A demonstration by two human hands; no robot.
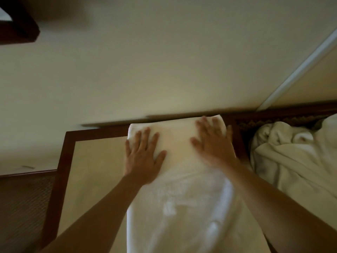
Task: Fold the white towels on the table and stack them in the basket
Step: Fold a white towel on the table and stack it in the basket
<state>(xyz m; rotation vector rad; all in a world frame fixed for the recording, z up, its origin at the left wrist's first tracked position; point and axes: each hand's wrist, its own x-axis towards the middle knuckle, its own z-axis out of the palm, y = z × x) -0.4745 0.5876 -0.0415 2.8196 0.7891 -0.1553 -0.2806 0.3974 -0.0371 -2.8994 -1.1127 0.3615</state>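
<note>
A long white towel (175,194) lies flat on the table (96,161), running from the near edge to the far edge by the wall. My left hand (142,157) lies flat on its far left part with the fingers spread. My right hand (213,141) presses flat on the far right part, fingers straight and slightly blurred. A heap of crumpled white towels (291,157) sits to the right of the flat towel. No basket is in view.
The table has a dark wooden frame (63,161) around a pale top and stands against a cream wall (164,61). A woven dark panel (23,207) is at the lower left. A dark wooden object (18,26) hangs at the top left.
</note>
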